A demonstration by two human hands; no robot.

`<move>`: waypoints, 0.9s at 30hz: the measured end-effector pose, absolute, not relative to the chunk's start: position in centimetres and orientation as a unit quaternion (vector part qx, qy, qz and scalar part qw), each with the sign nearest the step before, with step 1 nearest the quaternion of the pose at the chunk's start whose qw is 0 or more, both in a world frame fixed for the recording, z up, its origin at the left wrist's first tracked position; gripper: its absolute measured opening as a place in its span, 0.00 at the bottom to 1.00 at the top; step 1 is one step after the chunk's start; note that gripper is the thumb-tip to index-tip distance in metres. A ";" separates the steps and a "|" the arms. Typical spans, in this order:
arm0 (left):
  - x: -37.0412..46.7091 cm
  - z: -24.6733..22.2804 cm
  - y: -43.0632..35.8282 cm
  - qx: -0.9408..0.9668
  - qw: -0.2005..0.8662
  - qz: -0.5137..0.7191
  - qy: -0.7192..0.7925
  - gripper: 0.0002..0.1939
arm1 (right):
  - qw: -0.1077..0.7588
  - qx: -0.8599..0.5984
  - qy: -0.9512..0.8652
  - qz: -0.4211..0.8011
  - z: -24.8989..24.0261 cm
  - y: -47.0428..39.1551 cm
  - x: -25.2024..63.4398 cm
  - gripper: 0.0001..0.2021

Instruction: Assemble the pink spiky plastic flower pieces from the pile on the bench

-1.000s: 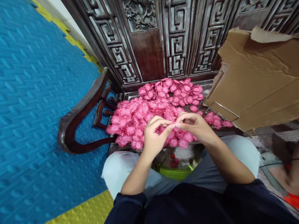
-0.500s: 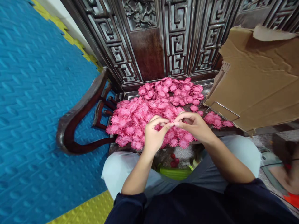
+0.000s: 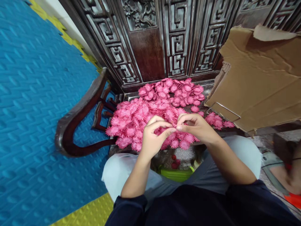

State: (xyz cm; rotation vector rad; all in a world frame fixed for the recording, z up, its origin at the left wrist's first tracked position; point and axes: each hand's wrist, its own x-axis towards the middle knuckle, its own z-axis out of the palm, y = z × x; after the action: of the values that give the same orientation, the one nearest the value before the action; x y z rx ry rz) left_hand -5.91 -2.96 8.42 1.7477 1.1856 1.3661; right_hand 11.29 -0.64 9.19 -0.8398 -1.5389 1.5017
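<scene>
Left thumb and forefinger: parted a little more than half a second ago, showing more pink between the fingertips; right hand, near unchanged.
Item: one pink piece (image 3: pixel 174 125), held up between both hands, above the front of a heap of pink flowers (image 3: pixel 130 121) on the worktop (image 3: pixel 188 109).
Right hand (image 3: pixel 199 128): thumb and forefinger pinched together on the piece, by all appearance. Left hand (image 3: pixel 150 138): fingertips touching or just beside it; whether clamped, cannot tell.
Risks, as judged: so small a grip could slip and drop the piece among its likes; a hard pull could tear or crease its thin petals; a low wrist could brush front-edge flowers off.
Obscured: the piece's form, mostly behind fingers; flowers beneath the hands; any under the cardboard (image 3: pixel 258 81), itself cut off at right; red bits (image 3: pixel 175 164) below, too dim to identify.
</scene>
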 end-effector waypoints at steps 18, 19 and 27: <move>-6.5 8.4 -3.5 0.631 0.413 0.518 0.404 0.04 | 0.376 -0.316 -0.670 0.557 10.6 -1.0 11.3 0.07; -6.6 8.3 -3.5 0.628 0.421 0.519 0.398 0.04 | 0.375 -0.316 -0.670 0.557 10.7 -1.1 11.2 0.07; -6.9 8.3 -3.7 0.612 0.473 0.504 0.384 0.03 | 0.377 -0.321 -0.669 0.554 10.8 -1.6 11.1 0.07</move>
State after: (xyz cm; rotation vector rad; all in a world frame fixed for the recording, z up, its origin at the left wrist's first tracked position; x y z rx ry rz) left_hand -6.93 -3.74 8.34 1.4983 0.9389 1.2325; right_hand 11.08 -1.65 10.79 -0.8205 -1.7097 1.4173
